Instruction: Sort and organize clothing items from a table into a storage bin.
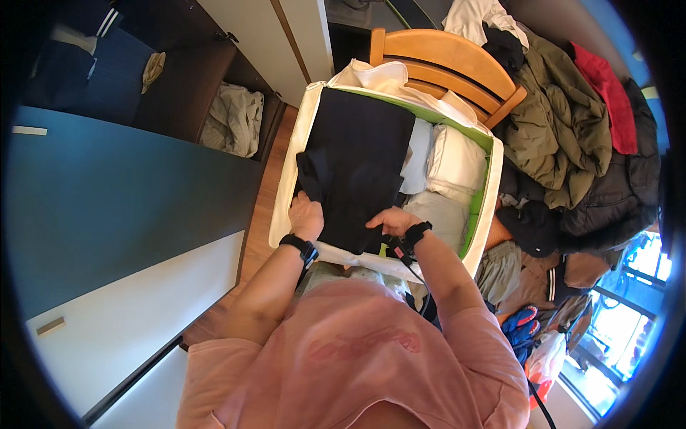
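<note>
A folded black garment (364, 161) lies across the left part of a white fabric storage box (283, 198) with a green lining. My left hand (306, 217) grips the garment's near left edge, its fingertips partly hidden by the cloth. At the near right corner my right hand (395, 221) holds the same cloth between thumb and fingers, some of which are out of sight. Beside the garment, inside the box, are a pale blue folded cloth (417, 161), a white folded cloth (455, 158) and a light grey cloth (439, 217).
Behind the box stands a wooden chair (445, 48). An open cabinet with blue drawer front (134, 193) is at left, holding a crumpled pale cloth (233, 120). Piled clothes, including an olive jacket (557, 123), lie at right. A cable (423, 281) hangs by my right wrist.
</note>
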Motion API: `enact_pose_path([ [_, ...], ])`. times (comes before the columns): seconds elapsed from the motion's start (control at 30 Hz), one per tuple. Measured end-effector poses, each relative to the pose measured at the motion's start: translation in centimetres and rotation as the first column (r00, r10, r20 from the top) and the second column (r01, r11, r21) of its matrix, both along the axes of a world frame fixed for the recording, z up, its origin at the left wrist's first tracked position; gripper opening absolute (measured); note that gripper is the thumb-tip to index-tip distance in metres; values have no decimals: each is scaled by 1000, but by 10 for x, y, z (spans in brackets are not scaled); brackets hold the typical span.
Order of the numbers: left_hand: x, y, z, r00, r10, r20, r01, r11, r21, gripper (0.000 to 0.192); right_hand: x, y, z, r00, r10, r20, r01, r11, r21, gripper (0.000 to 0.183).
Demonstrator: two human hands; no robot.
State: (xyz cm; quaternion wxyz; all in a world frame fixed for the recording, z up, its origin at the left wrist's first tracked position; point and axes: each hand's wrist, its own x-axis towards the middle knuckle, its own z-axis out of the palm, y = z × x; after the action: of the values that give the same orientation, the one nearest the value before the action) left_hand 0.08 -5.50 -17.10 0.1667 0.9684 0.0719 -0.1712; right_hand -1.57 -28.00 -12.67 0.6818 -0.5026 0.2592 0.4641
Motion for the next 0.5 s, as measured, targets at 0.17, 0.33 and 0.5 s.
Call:
enact_pose_path([
  [0.17,14,-2,28,934,241,-262,-302,926,-225,48,-21,15,-44,993,-77,85,98,955,-280,61],
  [0.33,13,-3,25,951,299,-82,-310,921,-237,31,-23,-2,-56,976,-140,168,125,987,100,74],
  [0.5,33,-7,36,950,308,-52,-311,915,-256,29,-18,21,-73,924,-343,166,281,908,311,62],
])
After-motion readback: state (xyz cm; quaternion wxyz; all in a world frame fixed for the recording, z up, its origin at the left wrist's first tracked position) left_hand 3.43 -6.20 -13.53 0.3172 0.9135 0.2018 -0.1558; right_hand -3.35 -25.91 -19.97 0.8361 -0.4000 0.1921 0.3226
